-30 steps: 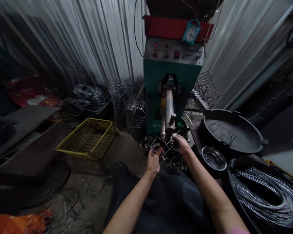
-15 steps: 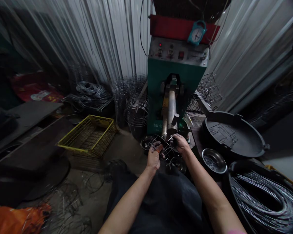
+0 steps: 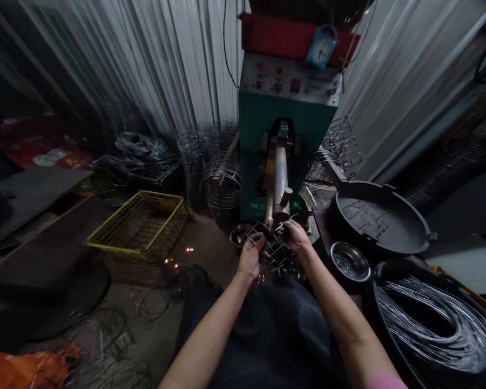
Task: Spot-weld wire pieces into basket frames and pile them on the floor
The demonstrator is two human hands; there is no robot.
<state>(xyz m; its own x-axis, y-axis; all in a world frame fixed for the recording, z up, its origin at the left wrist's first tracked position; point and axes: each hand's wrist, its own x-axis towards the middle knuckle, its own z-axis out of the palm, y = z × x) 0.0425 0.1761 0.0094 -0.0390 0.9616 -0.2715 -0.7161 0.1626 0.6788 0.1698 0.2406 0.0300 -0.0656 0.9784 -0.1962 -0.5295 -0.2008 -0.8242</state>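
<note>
Between my two hands is a wire grid of crossed thin rods, its far part at the tip of the machine's metal arms. My left hand pinches the grid's left side. On the right, my right hand has its fingers closed on the grid's edge, close beside the electrode. The green spot welder stands in front of me, with a thick cylindrical arm pointing down toward the grid. Small orange sparks show below my left hand and farther left over the floor. The exact contact point is hidden.
A yellow wire basket is on the floor at left. To the right are a round black pan, a metal bowl with small wire pieces and a tub of bent wires. Wire rings stack beside the machine.
Sparks have appeared below my left hand and over the floor to the left. Both hands keep their grip on the grid at the electrode tip. The view has shifted slightly.
</note>
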